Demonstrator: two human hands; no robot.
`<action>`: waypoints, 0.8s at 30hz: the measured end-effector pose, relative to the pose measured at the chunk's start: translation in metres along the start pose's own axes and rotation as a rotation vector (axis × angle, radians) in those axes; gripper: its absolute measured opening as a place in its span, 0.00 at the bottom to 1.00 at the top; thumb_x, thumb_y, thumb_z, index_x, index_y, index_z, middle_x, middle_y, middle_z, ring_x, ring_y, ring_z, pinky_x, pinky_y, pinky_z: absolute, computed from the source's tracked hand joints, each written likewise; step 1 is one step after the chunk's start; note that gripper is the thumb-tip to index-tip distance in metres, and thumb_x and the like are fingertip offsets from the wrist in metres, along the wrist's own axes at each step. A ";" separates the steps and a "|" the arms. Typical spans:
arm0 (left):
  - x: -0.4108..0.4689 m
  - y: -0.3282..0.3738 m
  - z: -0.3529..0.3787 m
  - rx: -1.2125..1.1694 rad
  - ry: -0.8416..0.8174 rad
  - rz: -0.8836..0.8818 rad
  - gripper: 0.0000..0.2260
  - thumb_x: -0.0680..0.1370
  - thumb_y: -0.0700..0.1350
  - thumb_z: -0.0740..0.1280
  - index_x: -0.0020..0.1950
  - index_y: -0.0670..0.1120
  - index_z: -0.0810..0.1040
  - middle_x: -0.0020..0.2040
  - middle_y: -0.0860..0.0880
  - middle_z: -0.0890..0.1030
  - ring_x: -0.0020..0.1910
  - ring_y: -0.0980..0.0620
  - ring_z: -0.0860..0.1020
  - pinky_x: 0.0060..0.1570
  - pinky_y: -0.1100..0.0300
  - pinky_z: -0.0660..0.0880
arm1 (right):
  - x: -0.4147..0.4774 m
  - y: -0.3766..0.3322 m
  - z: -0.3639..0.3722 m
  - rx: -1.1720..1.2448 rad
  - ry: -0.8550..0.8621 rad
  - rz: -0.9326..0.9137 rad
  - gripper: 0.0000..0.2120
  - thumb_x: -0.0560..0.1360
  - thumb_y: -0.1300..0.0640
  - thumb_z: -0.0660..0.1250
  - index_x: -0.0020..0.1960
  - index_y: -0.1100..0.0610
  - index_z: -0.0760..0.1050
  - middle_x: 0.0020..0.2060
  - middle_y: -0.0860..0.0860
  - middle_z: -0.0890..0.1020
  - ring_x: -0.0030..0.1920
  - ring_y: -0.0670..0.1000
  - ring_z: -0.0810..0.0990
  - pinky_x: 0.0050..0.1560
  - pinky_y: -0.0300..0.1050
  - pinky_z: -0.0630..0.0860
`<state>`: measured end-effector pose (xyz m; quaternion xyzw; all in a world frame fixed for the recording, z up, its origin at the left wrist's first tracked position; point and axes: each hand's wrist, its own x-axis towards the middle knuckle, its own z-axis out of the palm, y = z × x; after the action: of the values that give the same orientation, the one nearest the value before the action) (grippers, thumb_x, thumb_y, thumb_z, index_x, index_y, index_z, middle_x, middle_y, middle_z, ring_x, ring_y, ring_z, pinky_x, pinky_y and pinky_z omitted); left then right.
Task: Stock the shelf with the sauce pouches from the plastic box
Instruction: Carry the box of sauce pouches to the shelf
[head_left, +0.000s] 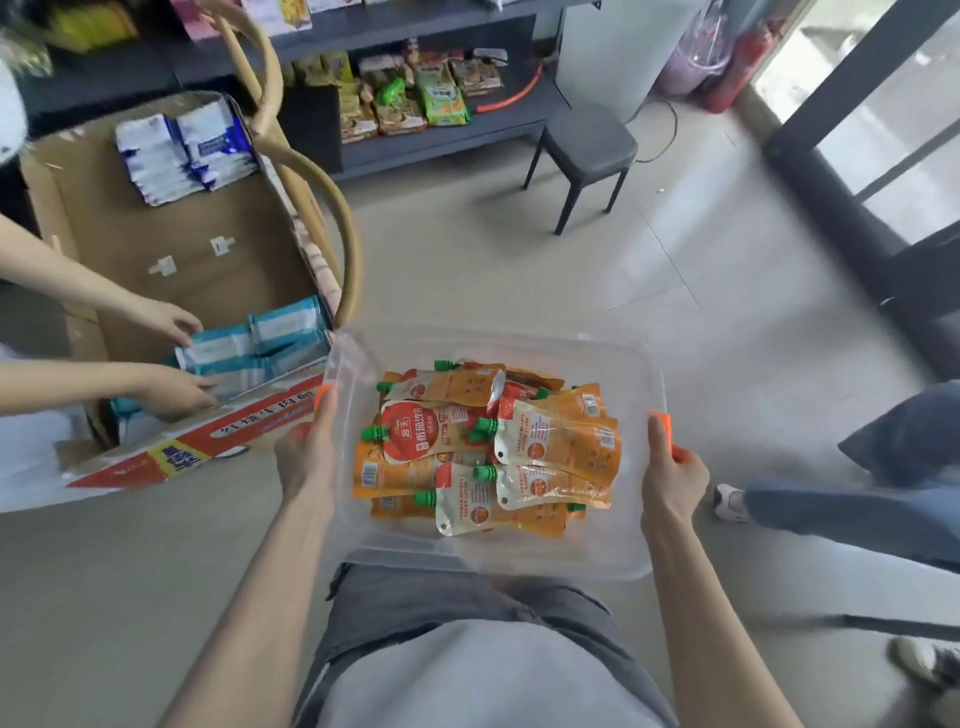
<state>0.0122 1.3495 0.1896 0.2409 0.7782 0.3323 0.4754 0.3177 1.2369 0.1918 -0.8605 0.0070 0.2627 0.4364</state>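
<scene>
A clear plastic box (644, 519) fills the centre of the frame, held up in front of the person's waist over the tiled floor. In it lies a loose heap of orange and white sauce pouches (488, 447) with green caps, most lying flat and overlapping.

The left hand (306, 457) grips the box's left side, its thumb lying along the rim up to an orange clip (322, 397). The right hand (672, 473) grips the right side the same way, with its thumb beside a second orange clip (666, 431).

The shelf (467, 130) stands at the upper centre of the frame, well apart from the box, and its low tier carries rows of snack packs. A dark stool (587, 140) stands just right of it.

At the left of the frame an open carton (197, 244) holds blue and white packets (270, 343). Another person's two hands (161, 322) reach in from the left edge and touch those packets. At the right edge a third person's legs in jeans (857, 499) stretch across the floor. A red fire extinguisher (737, 67) stands at the upper right.
</scene>
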 end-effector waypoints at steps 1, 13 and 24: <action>0.010 0.016 0.014 -0.007 -0.005 0.021 0.27 0.61 0.73 0.67 0.46 0.53 0.77 0.48 0.55 0.79 0.47 0.51 0.77 0.47 0.56 0.73 | 0.010 -0.017 0.010 0.005 0.008 -0.005 0.26 0.70 0.37 0.67 0.30 0.56 0.63 0.27 0.50 0.66 0.28 0.49 0.64 0.30 0.43 0.63; 0.111 0.167 0.196 0.100 -0.026 -0.023 0.33 0.54 0.80 0.62 0.32 0.49 0.73 0.31 0.50 0.77 0.37 0.44 0.77 0.39 0.52 0.73 | 0.163 -0.172 0.112 0.011 0.046 0.055 0.24 0.71 0.37 0.66 0.36 0.58 0.68 0.31 0.52 0.70 0.32 0.51 0.68 0.34 0.47 0.67; 0.174 0.287 0.355 0.110 0.071 -0.042 0.31 0.65 0.74 0.61 0.41 0.46 0.75 0.37 0.50 0.74 0.34 0.50 0.72 0.30 0.60 0.66 | 0.316 -0.330 0.201 -0.019 -0.066 0.057 0.24 0.71 0.38 0.66 0.34 0.56 0.63 0.30 0.50 0.66 0.30 0.49 0.65 0.30 0.44 0.62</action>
<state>0.2734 1.7619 0.1871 0.2385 0.8166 0.2873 0.4402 0.5798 1.6617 0.1970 -0.8548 0.0143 0.3034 0.4207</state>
